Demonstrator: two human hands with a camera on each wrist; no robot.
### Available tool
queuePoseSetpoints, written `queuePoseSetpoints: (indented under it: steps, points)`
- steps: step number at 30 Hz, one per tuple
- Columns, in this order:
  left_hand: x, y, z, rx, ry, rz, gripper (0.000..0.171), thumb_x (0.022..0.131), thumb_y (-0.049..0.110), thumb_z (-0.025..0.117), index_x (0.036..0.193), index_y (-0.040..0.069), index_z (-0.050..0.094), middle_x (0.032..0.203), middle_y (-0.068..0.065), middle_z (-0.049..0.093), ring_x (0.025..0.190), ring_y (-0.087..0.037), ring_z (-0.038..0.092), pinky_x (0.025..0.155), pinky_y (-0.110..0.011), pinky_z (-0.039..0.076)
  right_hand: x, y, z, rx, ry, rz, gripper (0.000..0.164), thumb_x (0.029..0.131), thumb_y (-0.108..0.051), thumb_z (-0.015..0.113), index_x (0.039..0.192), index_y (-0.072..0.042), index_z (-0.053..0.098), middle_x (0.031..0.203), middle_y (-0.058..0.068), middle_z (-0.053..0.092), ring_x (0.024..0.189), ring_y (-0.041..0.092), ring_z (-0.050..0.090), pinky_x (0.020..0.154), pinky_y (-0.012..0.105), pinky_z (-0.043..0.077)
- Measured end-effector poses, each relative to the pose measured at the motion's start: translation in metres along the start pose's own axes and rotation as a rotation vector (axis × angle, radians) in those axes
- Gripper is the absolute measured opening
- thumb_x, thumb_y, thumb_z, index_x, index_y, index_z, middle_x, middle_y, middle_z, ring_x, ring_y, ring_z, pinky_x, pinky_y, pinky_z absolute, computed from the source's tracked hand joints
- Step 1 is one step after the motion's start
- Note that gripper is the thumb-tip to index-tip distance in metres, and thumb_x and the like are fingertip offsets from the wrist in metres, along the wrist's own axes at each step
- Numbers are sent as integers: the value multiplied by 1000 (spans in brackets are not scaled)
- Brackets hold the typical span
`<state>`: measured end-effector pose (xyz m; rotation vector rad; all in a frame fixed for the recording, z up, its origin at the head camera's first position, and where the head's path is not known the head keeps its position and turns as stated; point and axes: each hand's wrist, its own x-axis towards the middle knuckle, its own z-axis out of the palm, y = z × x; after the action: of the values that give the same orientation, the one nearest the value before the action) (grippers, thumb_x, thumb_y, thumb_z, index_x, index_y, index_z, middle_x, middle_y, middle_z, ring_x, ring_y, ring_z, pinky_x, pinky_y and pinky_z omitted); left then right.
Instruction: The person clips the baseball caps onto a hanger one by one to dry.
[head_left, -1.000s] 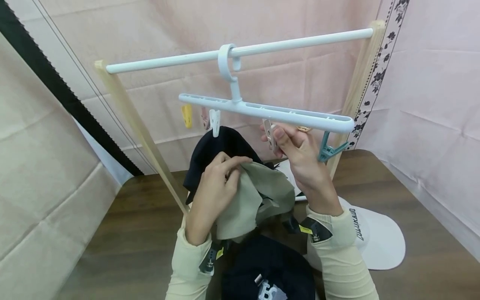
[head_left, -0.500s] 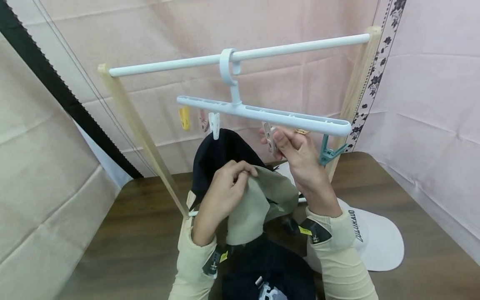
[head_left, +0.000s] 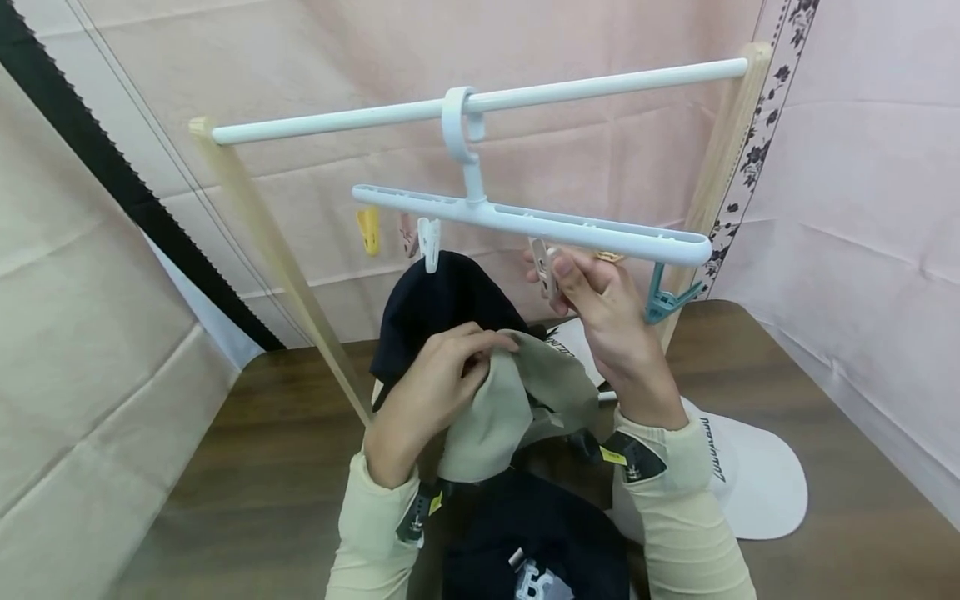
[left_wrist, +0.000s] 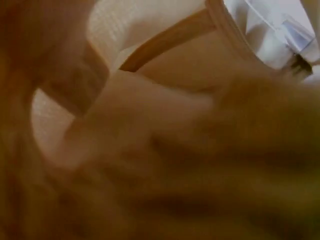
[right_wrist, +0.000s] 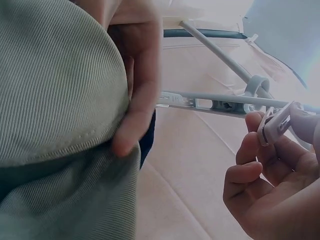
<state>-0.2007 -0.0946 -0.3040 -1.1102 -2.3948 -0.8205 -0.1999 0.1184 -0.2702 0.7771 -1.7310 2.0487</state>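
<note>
A khaki cap [head_left: 487,429] hangs from my left hand [head_left: 435,379], which pinches its upper edge just below the hanger. In the right wrist view the twill fabric [right_wrist: 55,75] fills the left side, with the left thumb pressed on it. My right hand [head_left: 611,321] pinches a pale clothespin [head_left: 543,271] under the white hanger [head_left: 585,233]; the cap is apart from this clothespin. To the left, a navy cap [head_left: 442,300] hangs from a white clothespin [head_left: 430,244]. Blurred skin and cloth cover most of the left wrist view.
The hanger hooks over a white rod [head_left: 337,121] on wooden posts. Yellow [head_left: 369,231], pink [head_left: 408,235] and teal [head_left: 664,302] clothespins hang from it. A white cap [head_left: 761,479] and another navy cap [head_left: 540,529] are on the wooden table [head_left: 247,492].
The left hand and khaki cap have shifted a little to the right and lower against the hanger. My right hand keeps its pinch on the pale clothespin, nearly still.
</note>
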Motion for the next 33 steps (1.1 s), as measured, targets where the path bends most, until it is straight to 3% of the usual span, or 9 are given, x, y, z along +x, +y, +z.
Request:
queuePoseSetpoints:
  steps: [3, 7, 11, 14, 19, 26, 29, 33]
  points:
    - [-1, -2, -3, 19, 44, 10, 29, 94, -6, 60, 104, 17, 75, 99, -1, 57, 78, -12, 53, 67, -24, 48, 2, -3, 0, -7, -8, -13, 59, 94, -42, 58, 123, 9, 63, 98, 6, 71, 71, 16, 49, 66, 24, 39]
    - [-1, -5, -6, 37, 119, 33, 26, 93, -5, 63, 105, 16, 72, 117, -5, 52, 95, -15, 56, 79, -27, 51, 3, -4, 1, -5, -10, -10, 59, 95, -41, 58, 125, 9, 62, 98, 13, 69, 71, 16, 48, 66, 24, 39]
    - [-3, -7, -8, 25, 205, 55, 25, 94, -4, 60, 107, 15, 68, 139, -2, 50, 118, -16, 54, 91, -31, 47, 4, -4, 4, 0, -16, 2, 58, 95, -41, 58, 127, 7, 62, 100, 16, 69, 72, 16, 48, 66, 24, 39]
    - [-5, -8, -7, -3, 226, 69, 25, 93, -3, 56, 106, 15, 67, 143, 3, 52, 125, -15, 50, 98, -32, 43, 3, -4, 5, -8, -15, 10, 59, 94, -42, 58, 127, 6, 62, 100, 14, 70, 74, 16, 48, 67, 26, 40]
    - [-5, -5, -3, -100, 256, 98, 23, 89, -6, 57, 103, 11, 64, 136, 2, 58, 122, -14, 54, 102, -32, 44, 0, -2, 5, -13, -15, 28, 57, 95, -42, 57, 128, 4, 62, 102, 14, 69, 75, 17, 49, 69, 26, 41]
    - [2, 3, 0, -189, 397, 153, 12, 88, 2, 52, 93, 9, 60, 116, -5, 66, 110, -16, 61, 93, -32, 47, 1, 1, 0, 34, -1, 35, 50, 93, -43, 58, 120, -2, 66, 102, 10, 67, 73, 17, 47, 68, 24, 40]
    - [4, 6, 3, -176, 367, 139, 13, 89, 6, 52, 96, 9, 62, 106, -3, 65, 99, -13, 60, 87, -30, 48, 1, 1, -5, 49, -1, 41, 42, 94, -41, 59, 115, -6, 69, 102, 8, 67, 74, 16, 47, 70, 25, 40]
    - [3, 7, 3, -157, 274, 121, 15, 92, 8, 53, 101, 12, 64, 97, 4, 59, 84, -10, 53, 74, -27, 45, 0, -2, -12, -15, -38, 33, 34, 96, -39, 58, 110, -10, 70, 106, 8, 69, 86, 19, 56, 72, 26, 40]
